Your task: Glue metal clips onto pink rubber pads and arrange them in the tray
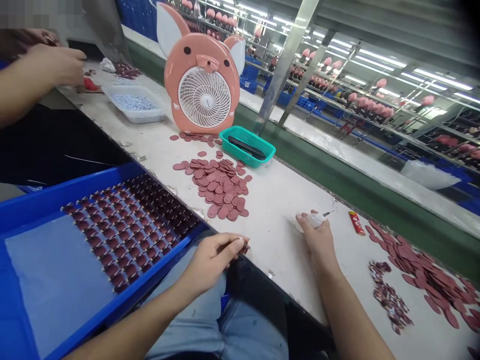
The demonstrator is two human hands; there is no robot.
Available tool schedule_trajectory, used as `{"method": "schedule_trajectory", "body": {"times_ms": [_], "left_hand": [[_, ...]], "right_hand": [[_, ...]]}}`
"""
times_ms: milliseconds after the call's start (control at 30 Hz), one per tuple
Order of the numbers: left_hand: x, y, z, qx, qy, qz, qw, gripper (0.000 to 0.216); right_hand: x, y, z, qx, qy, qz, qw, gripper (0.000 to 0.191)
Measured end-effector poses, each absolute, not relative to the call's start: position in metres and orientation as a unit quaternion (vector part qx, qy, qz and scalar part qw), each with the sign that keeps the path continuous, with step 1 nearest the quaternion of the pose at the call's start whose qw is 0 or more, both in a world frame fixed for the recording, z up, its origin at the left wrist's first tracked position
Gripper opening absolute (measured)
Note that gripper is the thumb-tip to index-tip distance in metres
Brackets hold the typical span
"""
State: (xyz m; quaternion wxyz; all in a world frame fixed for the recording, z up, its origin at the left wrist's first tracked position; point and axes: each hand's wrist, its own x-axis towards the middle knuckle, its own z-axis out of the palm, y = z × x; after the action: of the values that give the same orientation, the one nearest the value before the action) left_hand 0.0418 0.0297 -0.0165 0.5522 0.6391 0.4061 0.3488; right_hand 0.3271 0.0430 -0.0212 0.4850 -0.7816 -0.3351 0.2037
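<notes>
My left hand [213, 260] hovers at the table's near edge, fingers pinched on a small dark red piece [244, 247]. My right hand [317, 235] rests on the white table [281, 200], closed around a small white bottle with a thin metal tip [318, 218]. A blue tray [45, 200] on my lap side holds several rows of dark red pieces [131, 225]. A pile of pink oval pieces [219, 187] lies ahead of my hands. More pink ovals [427, 272] and a heap of darker pieces [390, 297] lie to the right.
A pink pig-shaped fan [204, 85] stands at the back, beside a teal basket [247, 146] holding a black item. A red lighter [356, 223] lies near my right hand. Another person's hands [56, 65] are at the far left, near a white tray [135, 104].
</notes>
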Motion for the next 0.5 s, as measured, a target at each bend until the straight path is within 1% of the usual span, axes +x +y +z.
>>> {"method": "schedule_trajectory", "body": {"times_ms": [100, 167, 233, 300, 400, 500], "left_hand": [[0.07, 0.052, -0.01, 0.719, 0.398, 0.346, 0.453, 0.025], [0.087, 0.06, -0.007, 0.761, 0.397, 0.336, 0.388, 0.019], [0.091, 0.063, -0.006, 0.786, 0.399, 0.337, 0.331, 0.022], [0.078, 0.065, -0.008, 0.791, 0.417, 0.352, 0.279, 0.026], [0.038, 0.069, -0.018, 0.752, 0.5, 0.379, 0.204, 0.033], [0.005, 0.073, -0.026, 0.709, 0.571, 0.376, 0.172, 0.035]], "right_hand": [[0.33, 0.039, -0.023, -0.786, -0.342, 0.202, 0.474, 0.034], [0.333, 0.034, -0.021, -0.788, -0.348, 0.192, 0.47, 0.032], [0.333, 0.026, -0.016, -0.788, -0.349, 0.176, 0.477, 0.035], [0.331, 0.014, -0.01, -0.78, -0.346, 0.171, 0.493, 0.043], [0.321, -0.012, -0.002, -0.76, -0.342, 0.191, 0.518, 0.057], [0.301, -0.041, 0.0, -0.77, -0.325, 0.185, 0.517, 0.063]]}}
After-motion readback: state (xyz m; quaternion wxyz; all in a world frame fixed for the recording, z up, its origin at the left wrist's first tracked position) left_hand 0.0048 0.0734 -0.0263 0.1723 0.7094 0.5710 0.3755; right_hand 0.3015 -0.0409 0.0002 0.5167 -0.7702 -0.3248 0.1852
